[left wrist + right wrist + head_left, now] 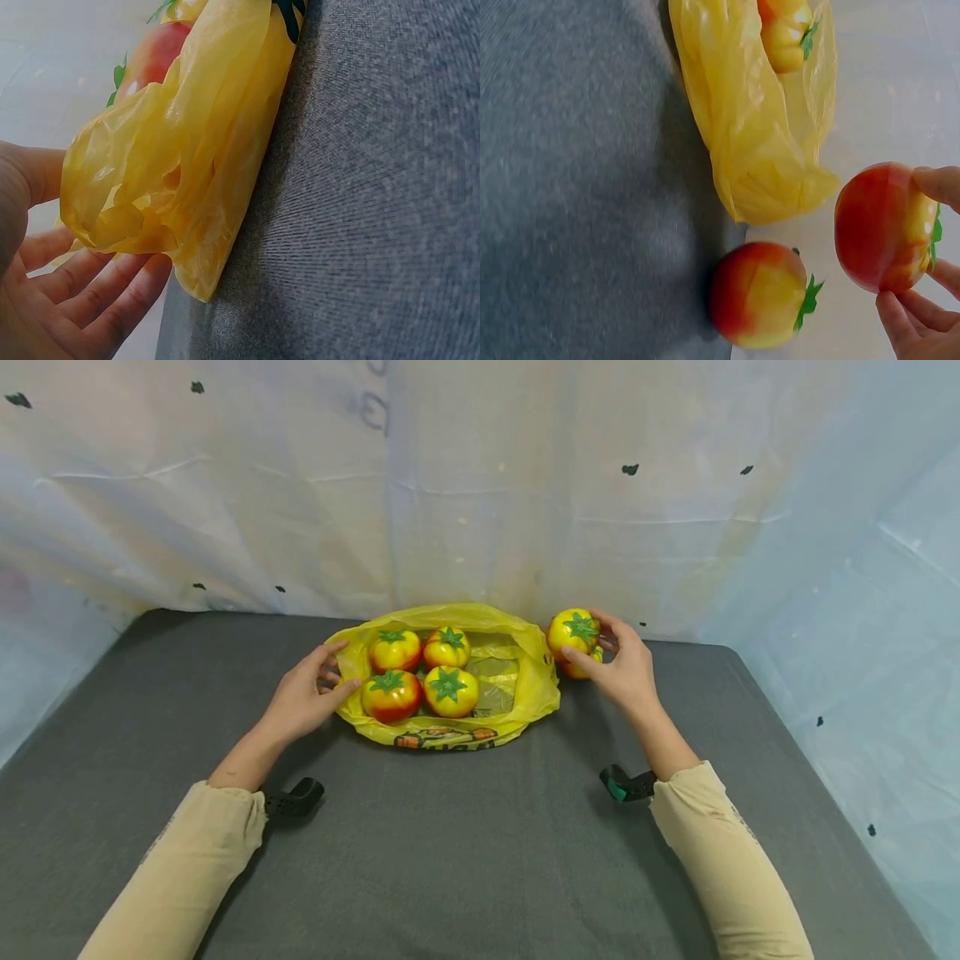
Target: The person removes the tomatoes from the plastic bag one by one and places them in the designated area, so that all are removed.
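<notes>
A yellow plastic bag (540,697) lies with its mouth facing up. Inside it sit several red-and-yellow tomatoes (391,697) with green leafy tops. My left hand (303,693) holds the bag's left rim, thumb on one side and fingers spread on the other. Just off the bag's right end, my right hand (628,672) pinches a tomato (881,225) between thumb and fingertips, raised above the table. Below it, another tomato (757,295) rests on the table next to the bag, partly covered in the head view.
The dark grey table (450,843) has a pale sheet (480,527) hanging along its back edge and a bluish sheet (855,635) at the right. Black wrist mounts, left (296,798) and right (626,783), stick out inward by each cuff.
</notes>
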`<state>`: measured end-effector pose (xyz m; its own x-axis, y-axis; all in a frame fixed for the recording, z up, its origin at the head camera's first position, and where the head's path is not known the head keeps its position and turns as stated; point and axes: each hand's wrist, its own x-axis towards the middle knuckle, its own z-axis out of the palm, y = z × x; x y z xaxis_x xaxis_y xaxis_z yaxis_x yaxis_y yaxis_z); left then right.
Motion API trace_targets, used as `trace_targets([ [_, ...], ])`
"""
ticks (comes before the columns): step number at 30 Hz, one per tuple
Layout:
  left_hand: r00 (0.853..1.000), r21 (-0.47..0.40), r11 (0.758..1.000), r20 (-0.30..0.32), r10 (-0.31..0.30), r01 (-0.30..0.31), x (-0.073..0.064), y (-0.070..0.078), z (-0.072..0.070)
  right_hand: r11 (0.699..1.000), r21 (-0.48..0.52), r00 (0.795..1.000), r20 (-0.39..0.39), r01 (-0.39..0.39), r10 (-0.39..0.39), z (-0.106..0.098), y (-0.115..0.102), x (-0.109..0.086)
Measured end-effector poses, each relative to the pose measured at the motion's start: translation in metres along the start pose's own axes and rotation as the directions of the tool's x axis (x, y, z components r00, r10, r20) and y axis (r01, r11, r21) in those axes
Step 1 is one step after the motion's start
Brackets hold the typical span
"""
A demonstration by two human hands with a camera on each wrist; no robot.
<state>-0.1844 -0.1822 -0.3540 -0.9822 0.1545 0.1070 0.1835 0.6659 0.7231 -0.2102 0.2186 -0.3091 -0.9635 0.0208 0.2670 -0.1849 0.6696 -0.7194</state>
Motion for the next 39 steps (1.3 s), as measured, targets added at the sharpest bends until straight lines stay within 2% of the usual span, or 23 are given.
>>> trace_targets([
  [27,1.000,-0.007,1.000,0.004,0.004,-0.004,-0.001,0.001,0.000,0.991,-0.064,0.991,-0.066,-0.120,0.115,-0.040,0.027,-0.006],
  [39,1.000,-0.015,1.000,0.006,-0.004,0.005,-0.001,0.001,0.001,0.984,-0.073,0.985,-0.076,-0.162,0.157,-0.048,0.044,-0.007],
])
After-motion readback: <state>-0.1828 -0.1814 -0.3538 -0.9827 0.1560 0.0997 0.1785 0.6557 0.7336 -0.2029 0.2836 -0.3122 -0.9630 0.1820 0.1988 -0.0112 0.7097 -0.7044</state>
